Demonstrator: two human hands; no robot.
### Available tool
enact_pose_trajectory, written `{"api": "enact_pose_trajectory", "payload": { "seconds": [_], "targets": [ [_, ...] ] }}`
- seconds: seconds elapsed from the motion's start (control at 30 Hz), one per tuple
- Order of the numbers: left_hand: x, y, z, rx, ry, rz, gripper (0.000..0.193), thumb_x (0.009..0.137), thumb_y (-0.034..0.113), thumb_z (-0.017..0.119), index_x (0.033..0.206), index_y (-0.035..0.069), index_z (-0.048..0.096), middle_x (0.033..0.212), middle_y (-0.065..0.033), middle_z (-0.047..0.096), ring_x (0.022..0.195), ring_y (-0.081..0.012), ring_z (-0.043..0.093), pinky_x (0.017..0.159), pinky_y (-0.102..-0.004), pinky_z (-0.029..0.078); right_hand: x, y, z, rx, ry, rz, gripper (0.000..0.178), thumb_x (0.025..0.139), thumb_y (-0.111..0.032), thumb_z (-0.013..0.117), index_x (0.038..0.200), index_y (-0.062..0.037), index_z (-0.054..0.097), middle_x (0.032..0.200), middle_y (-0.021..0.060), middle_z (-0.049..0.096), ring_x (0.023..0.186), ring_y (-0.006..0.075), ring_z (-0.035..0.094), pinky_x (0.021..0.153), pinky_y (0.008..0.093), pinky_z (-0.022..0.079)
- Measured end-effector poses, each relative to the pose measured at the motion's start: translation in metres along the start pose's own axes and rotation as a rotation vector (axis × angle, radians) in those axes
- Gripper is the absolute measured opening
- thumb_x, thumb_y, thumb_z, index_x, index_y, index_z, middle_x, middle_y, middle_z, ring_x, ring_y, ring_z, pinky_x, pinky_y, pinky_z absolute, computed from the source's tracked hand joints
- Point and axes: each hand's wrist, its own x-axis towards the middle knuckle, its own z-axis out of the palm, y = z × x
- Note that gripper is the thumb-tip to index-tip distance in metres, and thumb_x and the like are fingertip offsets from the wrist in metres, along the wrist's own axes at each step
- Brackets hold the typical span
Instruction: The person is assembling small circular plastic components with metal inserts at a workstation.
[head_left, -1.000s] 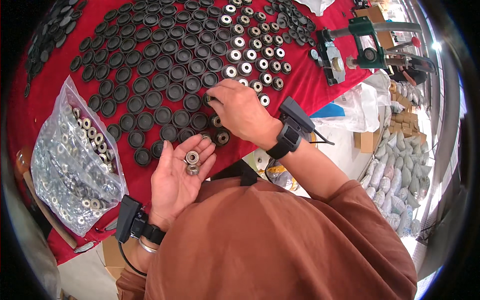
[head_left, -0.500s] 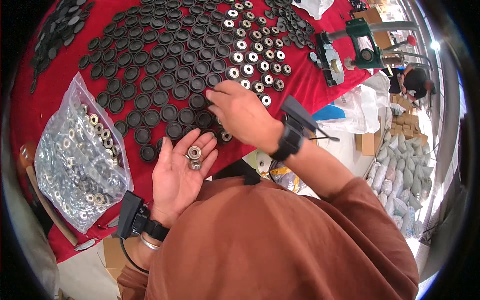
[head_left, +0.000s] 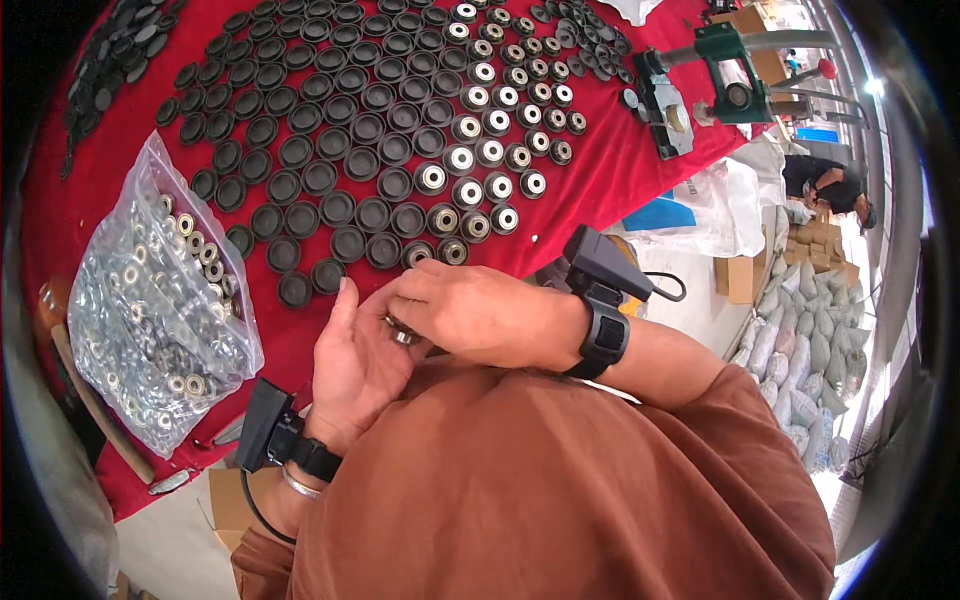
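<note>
My left hand (head_left: 352,365) lies palm up below the front rows, cupped around a shiny metal ball bearing (head_left: 402,335). Over that palm, my right hand (head_left: 465,312) has its fingers curled closed on the bearing; their tips are partly hidden. Just beyond both hands, many round black rubber cups (head_left: 319,178) stand in rows on the red cloth. Those on the right side hold bearings, such as the seated bearing (head_left: 431,179). Left of my left hand lies a clear plastic bag (head_left: 150,330) full of loose bearings.
A green hand press (head_left: 722,75) stands at the far right of the red cloth (head_left: 590,190). Flat black discs (head_left: 125,55) lie heaped at the far left. A wooden handle (head_left: 100,410) rests beside the bag. Filled sacks (head_left: 795,350) and a co-worker (head_left: 835,185) are off to the right.
My right hand has come back from the rows to my left palm, where two bearings showed before. A seated bearing now shows where that hand was. The view has shifted slightly.
</note>
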Motion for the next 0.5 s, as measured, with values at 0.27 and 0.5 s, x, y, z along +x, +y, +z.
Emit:
{"api": "enact_pose_trajectory", "payload": {
  "seconds": [0.27, 0.5],
  "targets": [
    [-0.001, 0.002, -0.016, -0.094, -0.032, 0.082, 0.056, 0.097, 0.042, 0.027, 0.124, -0.005, 0.043, 0.127, -0.0214, 0.045, 0.121, -0.031, 0.043, 0.102, -0.0417, 0.037, 0.013, 0.038, 0.0, -0.108, 0.345, 0.268, 0.017, 0.072, -0.009, 0.063, 0.086, 0.0013, 0.062, 0.087, 0.0126, 0.056, 0.078, 0.0291, 0.056, 0.067, 0.0377, 0.048],
    [-0.006, 0.002, -0.019, -0.11, -0.036, 0.082, 0.055, 0.097, 0.041, 0.029, 0.121, -0.006, 0.045, 0.124, -0.0224, 0.048, 0.119, -0.0326, 0.044, 0.102, -0.0424, 0.037, 0.021, 0.054, 0.012, -0.158, 0.322, 0.269, 0.019, 0.074, -0.011, 0.064, 0.089, 0.0011, 0.063, 0.082, 0.0119, 0.055, 0.077, 0.0272, 0.055, 0.066, 0.0362, 0.048]
  ]
}}
